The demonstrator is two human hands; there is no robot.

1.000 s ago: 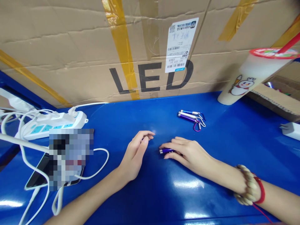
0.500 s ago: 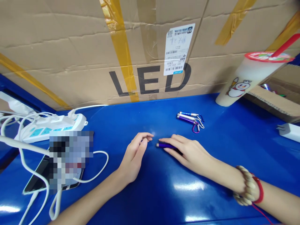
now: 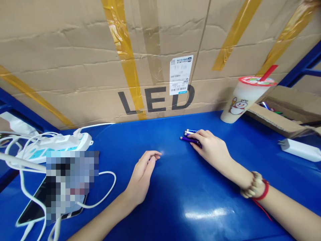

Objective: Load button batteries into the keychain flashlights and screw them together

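A taped cardboard box marked LED stands behind a drink cup with a red straw. A white power strip lies left — a charger right.

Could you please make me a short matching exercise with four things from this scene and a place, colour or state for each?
Column one:
1. Right hand
2. Drink cup
3. Power strip
4. Paper label

Column two:
A. Stuck on the large cardboard box
B. Fingers closed around a purple tube
C. White and light blue, at the picture's left
D. Has a red straw

Right pairs: 1-B, 2-D, 3-C, 4-A
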